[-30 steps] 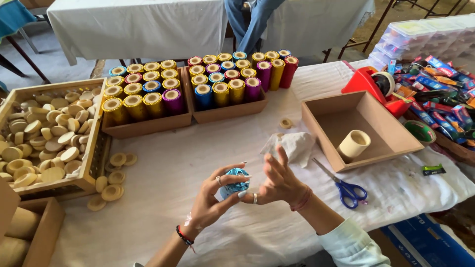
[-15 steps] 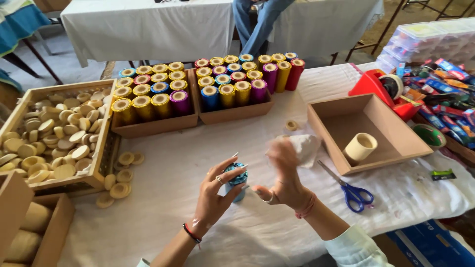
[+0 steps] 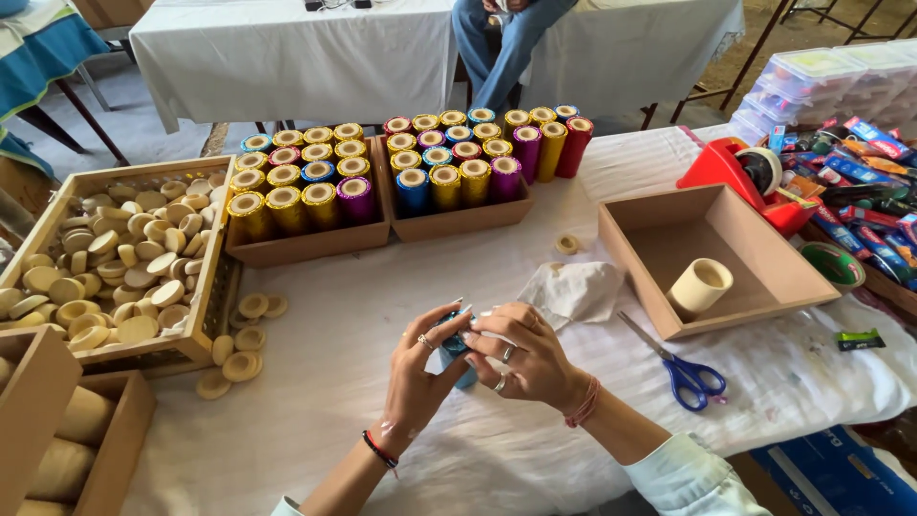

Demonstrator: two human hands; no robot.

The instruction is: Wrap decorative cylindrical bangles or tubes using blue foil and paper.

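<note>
The left hand (image 3: 420,368) and the right hand (image 3: 521,354) are closed together around a small blue tube (image 3: 457,352) above the white tablecloth (image 3: 382,287). The fingers hide most of it; only shiny blue foil shows. Blue scissors (image 3: 683,368) lie near.

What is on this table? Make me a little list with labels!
left hand: holds a small blue tube
right hand: holds the same tube from the other side
behind the hands: two cardboard boxes of shiny coloured tubes, upright
left side: wooden tray full of pale round caps
right side: open box with one cream tube
near right hand: blue scissors, crumpled white paper
far right: red tape dispenser
</note>
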